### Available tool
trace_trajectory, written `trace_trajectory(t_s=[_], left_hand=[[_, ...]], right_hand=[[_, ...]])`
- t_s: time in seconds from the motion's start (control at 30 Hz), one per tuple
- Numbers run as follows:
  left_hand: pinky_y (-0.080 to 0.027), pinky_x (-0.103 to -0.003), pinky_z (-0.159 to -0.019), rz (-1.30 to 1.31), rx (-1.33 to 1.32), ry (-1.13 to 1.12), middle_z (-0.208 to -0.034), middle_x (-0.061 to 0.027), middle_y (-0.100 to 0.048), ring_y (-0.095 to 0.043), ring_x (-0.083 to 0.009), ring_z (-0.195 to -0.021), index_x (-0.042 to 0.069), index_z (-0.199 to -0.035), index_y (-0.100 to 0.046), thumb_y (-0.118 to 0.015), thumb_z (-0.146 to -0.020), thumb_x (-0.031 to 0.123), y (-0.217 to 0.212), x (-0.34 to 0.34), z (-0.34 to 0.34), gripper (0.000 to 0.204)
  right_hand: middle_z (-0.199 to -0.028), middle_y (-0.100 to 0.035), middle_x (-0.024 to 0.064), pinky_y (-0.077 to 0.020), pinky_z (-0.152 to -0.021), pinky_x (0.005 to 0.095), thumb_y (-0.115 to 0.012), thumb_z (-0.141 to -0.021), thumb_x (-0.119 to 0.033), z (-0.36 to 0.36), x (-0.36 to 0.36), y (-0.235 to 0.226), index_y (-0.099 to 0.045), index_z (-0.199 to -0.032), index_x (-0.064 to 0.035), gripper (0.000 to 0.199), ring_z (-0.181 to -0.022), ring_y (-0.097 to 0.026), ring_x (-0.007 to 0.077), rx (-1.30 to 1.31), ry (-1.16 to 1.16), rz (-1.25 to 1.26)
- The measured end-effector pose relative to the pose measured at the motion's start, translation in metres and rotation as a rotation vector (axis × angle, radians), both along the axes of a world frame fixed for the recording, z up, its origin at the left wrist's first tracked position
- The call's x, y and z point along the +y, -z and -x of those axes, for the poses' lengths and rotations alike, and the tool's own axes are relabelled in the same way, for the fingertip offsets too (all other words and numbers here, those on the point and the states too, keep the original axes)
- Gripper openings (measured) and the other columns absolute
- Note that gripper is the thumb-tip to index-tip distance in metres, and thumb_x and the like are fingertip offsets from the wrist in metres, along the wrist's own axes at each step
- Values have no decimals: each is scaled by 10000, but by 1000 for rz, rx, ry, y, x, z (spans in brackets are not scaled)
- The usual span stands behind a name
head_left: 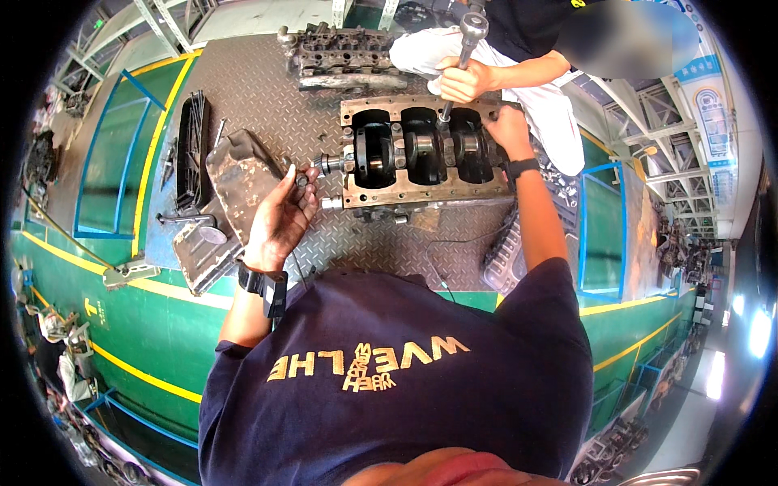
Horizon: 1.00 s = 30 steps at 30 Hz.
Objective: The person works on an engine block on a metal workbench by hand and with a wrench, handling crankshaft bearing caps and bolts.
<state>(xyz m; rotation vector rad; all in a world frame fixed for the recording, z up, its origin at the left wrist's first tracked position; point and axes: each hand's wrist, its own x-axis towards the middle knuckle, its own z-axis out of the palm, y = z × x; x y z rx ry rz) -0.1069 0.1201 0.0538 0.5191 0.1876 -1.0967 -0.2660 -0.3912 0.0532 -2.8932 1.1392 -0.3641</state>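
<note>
An upturned engine block lies in front of me, its crankshaft and bearing caps showing. My left hand is palm up beside the block's left end, close to the shaft's protruding nose. Its fingers curl around a small dark round part, too small to name. Over at the far right end of the block, my right hand grips the edge, with its fingertips partly hidden in shadow. A co-worker's hand holds a long ratchet wrench upright, its lower end on a bearing cap bolt.
A cylinder head lies behind the block on the checkered metal plate. At left are a dirty oil pan, a black long tray and an oil pickup tube. An open tool case sits at right; the co-worker crouches beyond.
</note>
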Motion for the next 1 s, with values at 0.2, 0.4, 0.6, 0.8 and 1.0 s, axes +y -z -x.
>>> trace_trajectory(t_s=[0.2,0.4,0.6,0.8,1.0], left_hand=[[-579,-304,-922,-46,-111,22,-1232,-128,-714,-678,-166,-1006,20,-1258,-656,-640,-1051,223,-19,-11,7,290],[-586,-352,-996,88,-305,209,-1285,-160,-698,-697,-224,-1116,-21,-1355,-574,-626,-1053,193,-55,-44,32,374],[-578,-327,-971,3,-391,281,-1260,-162,-696,-700,-222,-1104,-74,-1353,-580,-611,-1055,156,-47,-55,42,377],[-592,-312,-898,-64,-556,249,-1125,-113,-732,-715,-162,-982,-54,-1286,-648,-655,-1033,164,-46,-40,41,333],[-578,-271,-829,-118,-653,207,-1071,-79,-742,-708,-129,-915,-44,-1252,-674,-681,-1022,168,-41,-34,35,313]], right_hand=[[-812,-749,207,-572,-728,428,-766,-883,-349,22,26,-98,-770,-978,35,396,-733,-747,327,-446,-22,168],[-792,-728,141,-543,-516,272,-731,-905,-57,88,158,-103,-722,-1050,82,201,-595,-679,184,-977,102,-660],[-1004,-760,163,-643,-796,313,-769,-866,73,13,297,-58,-703,-1144,82,285,-850,-759,208,-1167,-236,-1026],[-1210,-728,219,-606,-930,355,-713,-887,125,8,323,-25,-677,-1262,73,380,-1070,-732,238,-1029,-531,-995],[-1197,-748,204,-459,-1139,500,-743,-870,5,2,323,-40,-738,-1212,23,343,-1211,-695,332,-891,-704,-660]])
